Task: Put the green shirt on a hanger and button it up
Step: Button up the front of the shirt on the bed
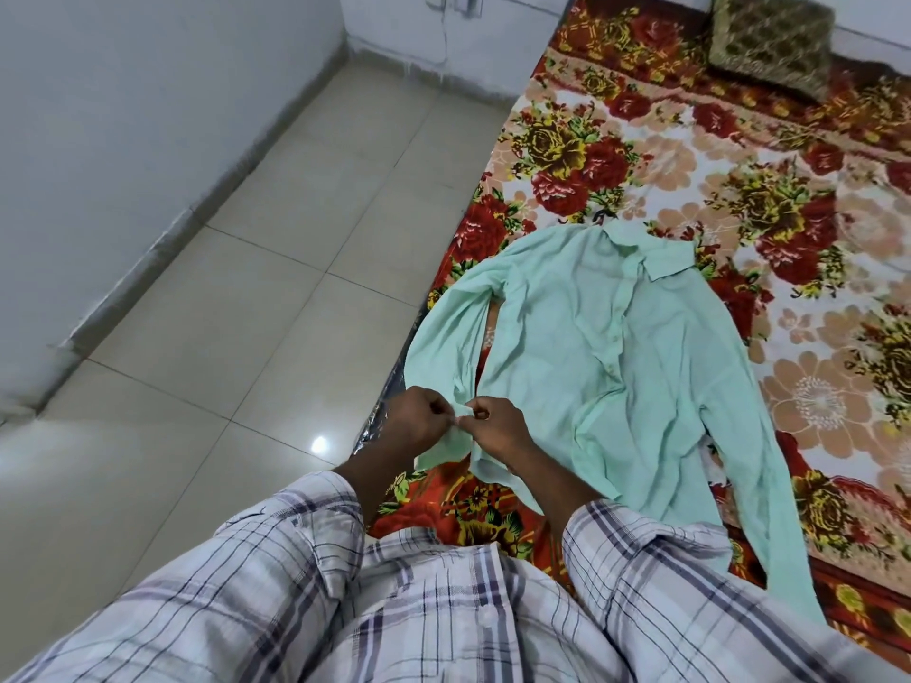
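The green shirt [616,347], one only, lay front-up and flat on the bed, its hem end toward the person and its collar away. Nearest the camera, two checked sleeves [276,534] reached forward to two bare hands held close together, almost touching, over the near edge of the bed. The left hand [419,421] had its fingers curled in and pinched a small fold of the cuff [464,412] at the end of one shirt sleeve; the right hand [498,426], knuckles up and fingers likewise curled, pinched the same cuff from the other side. That sleeve curved back in an arc along the bed's edge to the shoulder. The second shirt sleeve [784,510] ran straight down the other side toward the person. Under the shirt spread one flowered blanket [813,288] in red, yellow and cream. Beyond the collar [655,258], at the far end, sat one brown patterned cushion [774,41]. Beside the bed lay a pale tiled floor [246,313], bounded by a plain wall [123,115].
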